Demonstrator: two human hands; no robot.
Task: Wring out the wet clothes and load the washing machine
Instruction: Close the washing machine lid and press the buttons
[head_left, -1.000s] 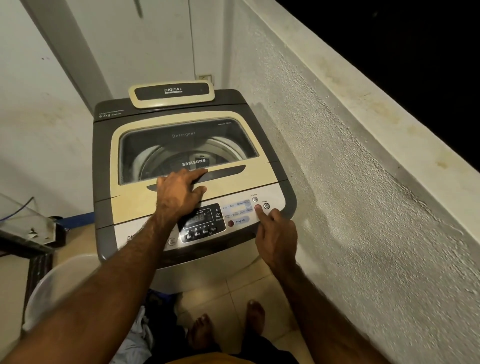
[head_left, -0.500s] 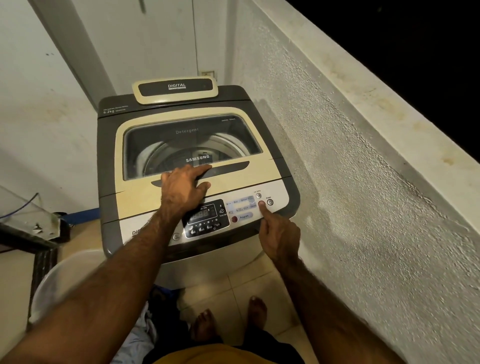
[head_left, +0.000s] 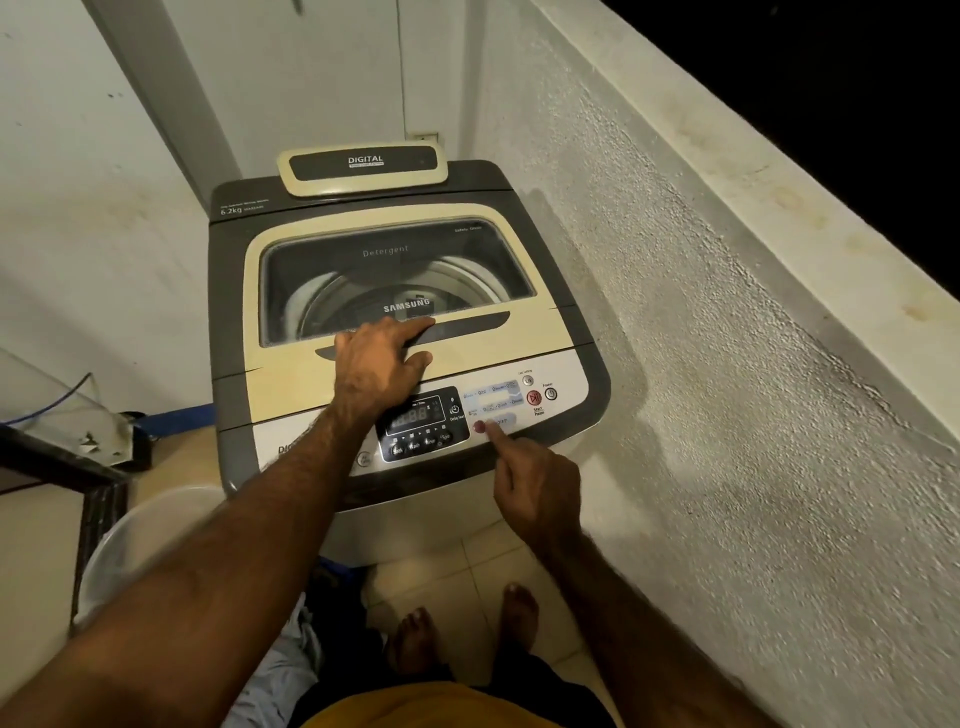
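A grey and cream top-loading washing machine stands in the corner with its lid down; the drum shows through the lid's window. My left hand lies flat on the lid, fingers spread over the dark handle recess. My right hand points with its forefinger at the control panel, fingertip by the small red program button; the other fingers are curled. Pale wet clothes lie on the floor under my left arm, mostly hidden.
A rough plastered parapet wall runs along the right. A white plastic basin sits on the floor at the left, beside a dark stand with a clear sheet on it. My bare feet stand on the tiles.
My right forefinger has moved left and down, from the start and power buttons to the red program button. My left hand stays on the lid. The camera shifted slightly.
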